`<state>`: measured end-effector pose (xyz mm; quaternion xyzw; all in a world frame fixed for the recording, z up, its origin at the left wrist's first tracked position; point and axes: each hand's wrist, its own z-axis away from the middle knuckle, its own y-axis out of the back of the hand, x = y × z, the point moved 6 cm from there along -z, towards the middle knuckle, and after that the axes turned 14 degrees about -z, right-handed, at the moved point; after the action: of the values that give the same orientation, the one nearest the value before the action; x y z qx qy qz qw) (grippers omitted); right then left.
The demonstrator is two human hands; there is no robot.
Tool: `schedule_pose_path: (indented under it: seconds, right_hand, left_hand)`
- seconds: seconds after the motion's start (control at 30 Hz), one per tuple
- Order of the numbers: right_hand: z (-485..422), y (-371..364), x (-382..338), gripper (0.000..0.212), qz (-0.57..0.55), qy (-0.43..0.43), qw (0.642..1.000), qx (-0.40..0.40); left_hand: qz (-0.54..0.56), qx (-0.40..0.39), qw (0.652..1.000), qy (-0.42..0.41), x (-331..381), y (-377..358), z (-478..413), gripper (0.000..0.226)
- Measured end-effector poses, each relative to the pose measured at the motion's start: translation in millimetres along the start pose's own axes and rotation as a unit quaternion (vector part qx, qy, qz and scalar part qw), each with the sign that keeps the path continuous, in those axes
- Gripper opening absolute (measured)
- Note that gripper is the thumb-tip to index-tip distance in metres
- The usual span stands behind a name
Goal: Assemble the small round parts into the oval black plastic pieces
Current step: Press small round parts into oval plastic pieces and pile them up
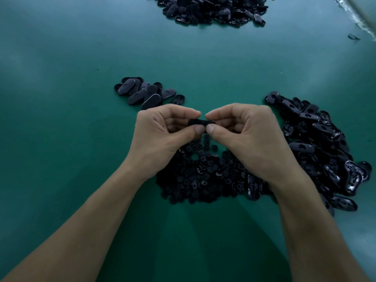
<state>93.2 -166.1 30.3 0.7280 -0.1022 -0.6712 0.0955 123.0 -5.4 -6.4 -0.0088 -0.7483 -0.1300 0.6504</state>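
Both hands meet at the centre of the green table. My left hand [164,133] and my right hand [244,135] pinch one oval black plastic piece [200,122] between thumbs and forefingers, one hand at each end. The fingers hide most of it, so I cannot tell whether a round part sits in it. Below the hands lies a heap of small round parts [203,171]. A heap of oval black pieces [317,143] lies to the right, beside my right wrist.
A smaller group of oval pieces [146,93] lies just beyond my left hand. A large far pile of oval pieces [213,10] sits at the top. A pale table edge [358,15] runs along the top right. Bare green mat [61,98] spreads left.
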Motion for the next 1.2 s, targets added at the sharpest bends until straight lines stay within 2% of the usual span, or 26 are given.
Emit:
schedule_pose_path:
  seconds: [0.13,0.27,0.77,0.87,0.97,1.03,1.1,1.2]
  right_hand:
    - [0.7,0.7,-0.5,0.016,0.002,-0.004,1.000,-0.017]
    - [1.4,0.2,-1.0,0.015,0.011,-0.004,1.000,0.001]
    - [2.7,-1.3,-4.4,0.018,0.045,-0.009,0.999,0.009]
    - [3.1,6.5,-4.1,0.025,0.082,-0.033,0.996,0.010]
    - [6.1,27.0,-3.1,0.032,0.213,-0.073,0.974,0.017]
    - [9.0,41.7,0.5,0.033,0.262,-0.126,0.957,0.013]
    - [12.0,52.4,6.1,0.035,0.287,-0.188,0.939,0.006]
    - [14.6,58.8,13.1,0.040,0.308,-0.249,0.918,-0.003]
  left_hand:
    - [0.009,-0.011,1.000,-0.001,0.5,-2.2,-0.1,0.024]
    - [0.001,-0.017,1.000,-0.007,0.4,-3.9,-0.2,0.024]
    - [-0.038,0.024,0.999,-0.013,0.7,0.2,1.3,0.026]
    - [-0.019,0.056,0.998,-0.011,-2.1,3.1,-0.4,0.021]
    - [0.032,0.110,0.993,-0.002,-7.0,13.1,-4.0,0.015]
    - [0.071,0.135,0.988,0.017,-11.1,18.6,-6.2,0.016]
    - [0.123,0.154,0.979,0.044,-15.5,21.4,-8.3,0.023]
    - [0.183,0.172,0.965,0.079,-17.7,21.0,-8.9,0.044]
